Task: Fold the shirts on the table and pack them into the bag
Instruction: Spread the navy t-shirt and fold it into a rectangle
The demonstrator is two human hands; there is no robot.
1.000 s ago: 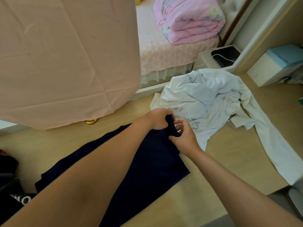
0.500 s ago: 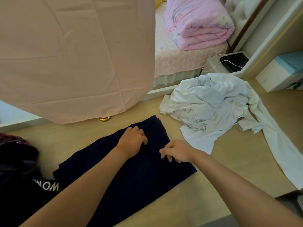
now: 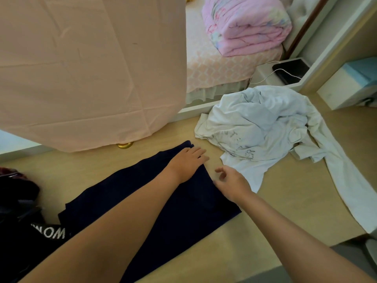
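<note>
Progress looks early: left hand (image 3: 187, 162) flat on the part-folded navy shirt (image 3: 163, 201), right hand (image 3: 232, 182) loose and empty, white shirt (image 3: 261, 127) crumpled, bag (image 3: 20, 221) waiting.

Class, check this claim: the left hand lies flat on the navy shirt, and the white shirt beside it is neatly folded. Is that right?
No. The head view shows the white shirt crumpled in a heap, not folded. The left hand does lie flat on the navy shirt.

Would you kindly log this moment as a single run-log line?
left hand: flat on navy shirt | right hand: open, holding nothing | white shirt: crumpled, unfolded
</note>
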